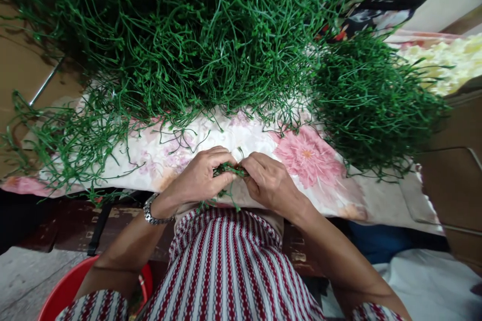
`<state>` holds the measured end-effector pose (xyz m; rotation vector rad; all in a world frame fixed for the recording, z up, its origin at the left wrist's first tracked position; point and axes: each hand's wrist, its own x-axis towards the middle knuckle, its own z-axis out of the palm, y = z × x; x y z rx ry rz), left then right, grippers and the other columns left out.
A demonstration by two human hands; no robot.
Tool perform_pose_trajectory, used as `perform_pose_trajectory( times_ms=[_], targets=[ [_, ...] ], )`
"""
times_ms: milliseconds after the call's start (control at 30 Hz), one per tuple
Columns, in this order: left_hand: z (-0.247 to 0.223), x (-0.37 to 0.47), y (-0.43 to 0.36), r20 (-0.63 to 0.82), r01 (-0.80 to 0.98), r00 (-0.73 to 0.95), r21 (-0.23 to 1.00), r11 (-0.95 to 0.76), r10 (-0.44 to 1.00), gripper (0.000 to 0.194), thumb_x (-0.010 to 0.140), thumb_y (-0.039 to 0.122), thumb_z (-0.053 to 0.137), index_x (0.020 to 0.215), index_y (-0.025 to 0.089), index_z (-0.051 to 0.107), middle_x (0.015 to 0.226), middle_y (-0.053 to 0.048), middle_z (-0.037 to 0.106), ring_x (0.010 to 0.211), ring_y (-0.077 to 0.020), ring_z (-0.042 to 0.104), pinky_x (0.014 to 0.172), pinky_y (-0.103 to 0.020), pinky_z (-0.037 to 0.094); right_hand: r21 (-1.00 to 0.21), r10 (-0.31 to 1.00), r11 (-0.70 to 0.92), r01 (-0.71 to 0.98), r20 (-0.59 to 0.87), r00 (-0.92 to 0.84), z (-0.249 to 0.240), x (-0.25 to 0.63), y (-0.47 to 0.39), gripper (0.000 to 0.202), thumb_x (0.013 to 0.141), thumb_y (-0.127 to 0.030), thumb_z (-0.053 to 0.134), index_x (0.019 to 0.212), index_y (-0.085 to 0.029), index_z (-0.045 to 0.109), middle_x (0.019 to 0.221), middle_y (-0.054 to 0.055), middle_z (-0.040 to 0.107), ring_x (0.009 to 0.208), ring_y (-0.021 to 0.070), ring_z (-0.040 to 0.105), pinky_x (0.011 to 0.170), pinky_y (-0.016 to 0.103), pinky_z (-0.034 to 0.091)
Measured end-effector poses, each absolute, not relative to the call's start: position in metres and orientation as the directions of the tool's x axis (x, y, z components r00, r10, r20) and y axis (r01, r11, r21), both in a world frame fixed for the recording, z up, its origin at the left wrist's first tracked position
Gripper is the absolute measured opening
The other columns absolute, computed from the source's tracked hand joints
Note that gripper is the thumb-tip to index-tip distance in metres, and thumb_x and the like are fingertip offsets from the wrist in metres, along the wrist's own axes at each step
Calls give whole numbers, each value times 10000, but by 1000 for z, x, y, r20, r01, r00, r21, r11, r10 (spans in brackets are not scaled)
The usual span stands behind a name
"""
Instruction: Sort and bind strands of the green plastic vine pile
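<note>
Close to my body, both hands meet over a floral cloth [241,133]. My left hand [199,173], with a metal watch on its wrist, is closed around a few green plastic-looking stems [226,169]. Some of these stems hang below the fingers. My right hand [269,180] pinches the end of the same stems, its fingertips almost touching the left ones. Just beyond the hands, a large heap of similar thin green stems [211,45] covers the far side of the cloth.
A smaller pile of green stems [372,105] lies to the right, and loose stems [86,140] spread at the left. Yellowish-white flowers [448,60] sit at the far right beside a cardboard box [452,180]. A red bucket [60,288] stands below on the left.
</note>
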<state>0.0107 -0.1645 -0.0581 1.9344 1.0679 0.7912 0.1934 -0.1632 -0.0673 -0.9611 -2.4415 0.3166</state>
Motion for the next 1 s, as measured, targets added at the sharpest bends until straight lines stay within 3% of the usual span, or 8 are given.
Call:
perform_pose_trajectory(
  times_ms=[67,167,233,300,400,567,833,1000],
  targets=[
    [-59,10,-163,173,349,476,863,-366,862,97,720,78,531,675,140,591,639,2,513,639,-107,481,611,-228,358,-443,679,725,527,331,-656,-65,194,-160,161,751,-55,378,718,-157,498,646,22,460,625,131,420,567,243,337],
    [-62,10,-161,170,225,482,924,-309,859,122,711,64,528,640,137,594,599,10,502,584,-90,457,568,-217,346,-687,674,625,372,233,-701,-63,195,-153,143,801,-122,414,690,-151,499,639,11,478,616,108,428,568,229,330],
    [-63,9,-161,136,130,495,965,-228,858,103,704,90,550,634,140,605,585,12,504,561,-87,452,549,-218,342,-874,678,426,235,137,-722,-64,194,-149,202,847,-231,441,672,-146,497,601,-11,452,563,83,400,532,213,311],
    [-65,9,-162,98,30,501,991,-131,860,79,697,132,586,625,142,620,572,10,507,551,-91,451,540,-225,342,-981,675,178,82,61,-736,-66,193,-146,269,842,-328,487,648,-142,484,560,-36,403,512,63,352,490,202,281],
    [-67,10,-164,46,-106,495,994,7,868,96,674,222,652,616,146,646,560,4,503,533,-94,433,520,-237,335,-990,664,-96,-106,16,-748,-71,191,-146,306,790,-382,575,633,-134,487,558,-46,390,513,55,345,489,198,275],
    [-69,12,-166,19,-188,490,979,84,871,150,655,308,700,621,162,687,548,-6,503,527,-103,425,504,-254,336,-931,651,-283,-229,-12,-759,-80,189,-149,289,746,-363,635,624,-121,534,568,-34,437,529,62,382,515,211,294],
    [-72,10,-165,51,-192,507,980,56,861,138,644,326,714,644,188,714,547,-17,547,530,-121,461,535,-282,385,-898,658,-310,-311,33,-752,-81,189,-153,200,749,-279,644,662,-109,584,570,-27,474,527,63,407,523,208,298],
    [-71,11,-168,72,-240,553,968,75,830,87,661,283,707,666,199,729,541,-23,565,543,-126,478,544,-281,384,-918,578,-289,-273,60,-813,-81,192,-152,201,764,-289,629,669,-115,594,562,-22,483,530,70,427,527,210,323]
  ],
)
